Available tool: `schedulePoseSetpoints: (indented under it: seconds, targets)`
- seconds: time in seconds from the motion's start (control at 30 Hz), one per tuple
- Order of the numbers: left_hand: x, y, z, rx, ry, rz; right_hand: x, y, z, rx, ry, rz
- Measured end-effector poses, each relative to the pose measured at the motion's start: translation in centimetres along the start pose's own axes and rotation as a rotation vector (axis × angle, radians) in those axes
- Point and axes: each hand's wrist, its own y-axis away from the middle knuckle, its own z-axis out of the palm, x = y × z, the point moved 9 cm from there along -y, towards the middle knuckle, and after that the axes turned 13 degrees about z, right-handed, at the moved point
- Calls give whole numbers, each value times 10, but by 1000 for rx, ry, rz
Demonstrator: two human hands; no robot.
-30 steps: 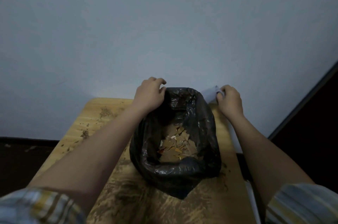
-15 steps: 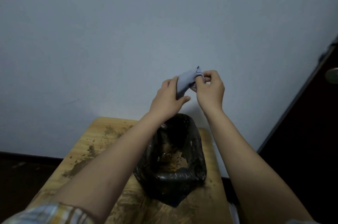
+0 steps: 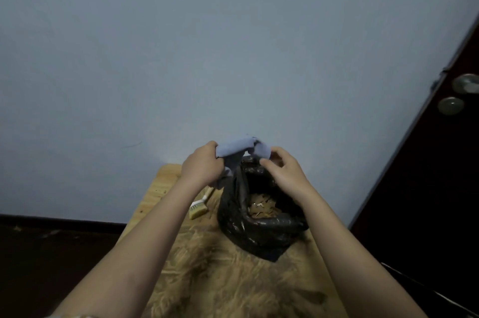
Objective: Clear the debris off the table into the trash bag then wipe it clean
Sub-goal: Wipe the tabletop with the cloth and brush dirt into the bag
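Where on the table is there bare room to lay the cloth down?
Nearest bare wood: the near table in front of the trash bag. Crowded: left of the bag, where the brush lies; the bag fills the far right.

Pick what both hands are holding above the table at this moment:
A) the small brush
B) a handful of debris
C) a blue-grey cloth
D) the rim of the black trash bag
C: the left hand grips one end of the blue-grey cloth and the right hand pinches the other, above the open trash bag; the brush lies untouched on the table.
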Motion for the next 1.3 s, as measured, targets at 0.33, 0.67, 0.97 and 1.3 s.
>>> schedulePoseSetpoints:
  seconds: [0.33,0.67,0.97,1.3]
  targets:
    - [-41,31,13,-20,48,-64,149,43,-13,254,234,735]
    - [-48,43,39,-62,156,-106,174,38,-11,394,-219,823]
    - [-33,33,41,-43,145,-73,141,14,-66,433,-200,726]
    - [-34,18,65,-64,116,-89,172,-13,-107,514,-116,684]
